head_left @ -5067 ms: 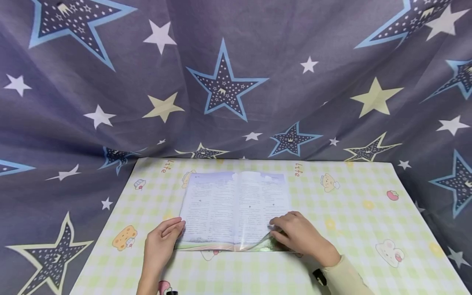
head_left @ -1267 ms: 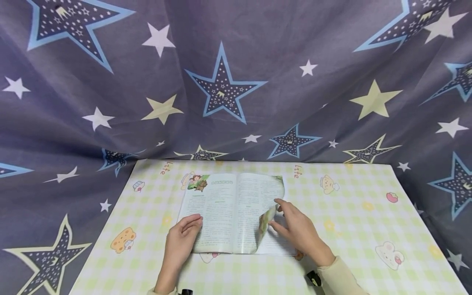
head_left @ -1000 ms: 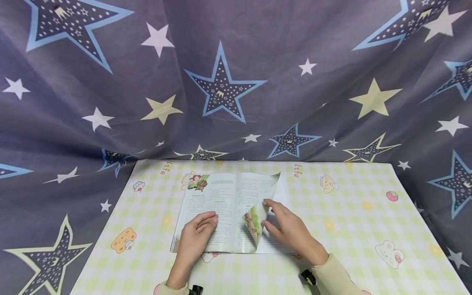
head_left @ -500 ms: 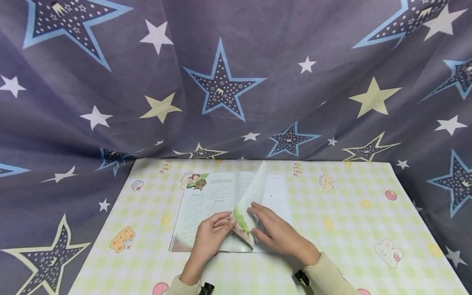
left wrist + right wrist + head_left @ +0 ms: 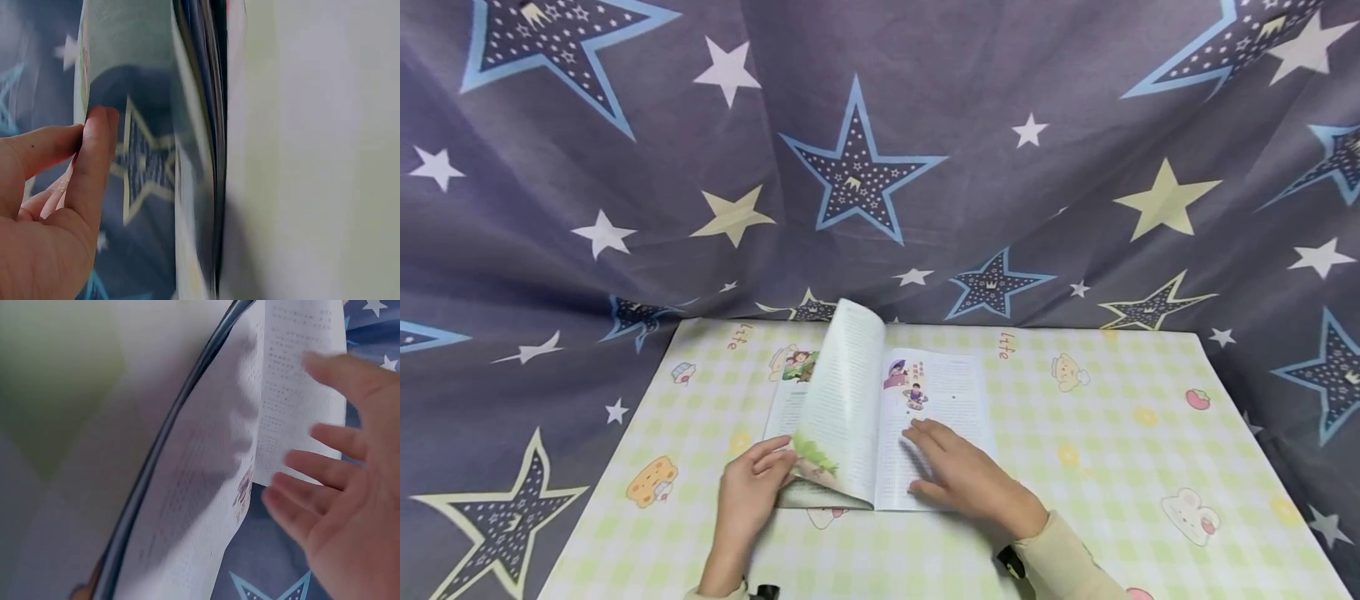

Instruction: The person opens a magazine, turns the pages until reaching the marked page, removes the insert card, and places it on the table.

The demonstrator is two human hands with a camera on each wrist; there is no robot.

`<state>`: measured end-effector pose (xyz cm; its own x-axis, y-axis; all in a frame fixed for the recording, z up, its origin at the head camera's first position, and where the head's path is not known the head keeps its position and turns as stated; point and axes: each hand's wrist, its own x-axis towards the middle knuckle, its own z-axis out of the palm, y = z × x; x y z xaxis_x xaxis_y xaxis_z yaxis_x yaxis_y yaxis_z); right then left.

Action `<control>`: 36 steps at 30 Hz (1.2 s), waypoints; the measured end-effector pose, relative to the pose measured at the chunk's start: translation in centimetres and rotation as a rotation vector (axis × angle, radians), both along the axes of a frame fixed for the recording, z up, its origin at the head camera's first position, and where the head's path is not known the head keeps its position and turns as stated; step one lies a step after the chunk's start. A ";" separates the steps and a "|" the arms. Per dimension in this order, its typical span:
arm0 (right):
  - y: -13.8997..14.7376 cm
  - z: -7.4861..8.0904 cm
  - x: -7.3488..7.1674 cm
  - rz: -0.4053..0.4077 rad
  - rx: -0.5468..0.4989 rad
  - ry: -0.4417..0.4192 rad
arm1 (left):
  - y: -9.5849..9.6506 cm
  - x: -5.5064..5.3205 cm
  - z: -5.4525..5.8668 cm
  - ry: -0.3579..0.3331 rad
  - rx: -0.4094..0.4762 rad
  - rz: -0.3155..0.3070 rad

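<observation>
A magazine (image 5: 940, 450) lies spread on the table, with printed text and small cartoon pictures on its pages. One page (image 5: 842, 392) stands raised and bowed over the left half, its lower corner printed with green leaves. My left hand (image 5: 752, 483) pinches that page's edge between thumb and fingers; the left wrist view shows the left hand (image 5: 62, 175) gripping it close up. Over the right-hand page my right hand (image 5: 966, 479) hovers with fingers spread, holding nothing. In the right wrist view the right hand (image 5: 337, 456) has its fingers apart beside the page (image 5: 206, 456).
The table wears a green-and-white checked cloth (image 5: 1097, 467) with cartoon animals. Behind it hangs a dark curtain (image 5: 970, 75) printed with stars, falling along the back and both sides. A dark wrist strap piece (image 5: 1011, 562) shows at the right sleeve.
Earlier the right hand lifted the page and swept it leftward. The left hand took its corner and carried it left, and the right hand let go. A new right-hand page with pictures shows.
</observation>
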<state>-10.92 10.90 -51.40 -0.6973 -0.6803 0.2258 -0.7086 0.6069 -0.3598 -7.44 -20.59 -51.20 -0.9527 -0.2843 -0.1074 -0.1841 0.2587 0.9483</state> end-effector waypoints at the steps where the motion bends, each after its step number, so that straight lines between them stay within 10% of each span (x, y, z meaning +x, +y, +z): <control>1: -0.1 -0.1 0.0 0.016 0.034 -0.006 | -0.7 0.3 0.1 -0.016 -0.027 0.028; 15: -1.8 -0.4 0.4 0.081 0.248 -0.052 | -3.8 1.3 0.3 -0.091 -0.073 0.194; 28: 0.2 0.3 0.3 0.129 0.083 -0.034 | -2.2 0.6 0.5 -0.077 0.010 0.148; 36: 2.9 1.0 0.2 0.013 0.055 -0.065 | -1.4 0.2 0.2 -0.056 0.081 0.083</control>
<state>-10.71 13.75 -50.40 -0.7001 -0.6997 0.1427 -0.6930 0.6176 -0.3719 -7.20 -22.01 -51.01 -0.9182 -0.3500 -0.1857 -0.2549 0.1631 0.9531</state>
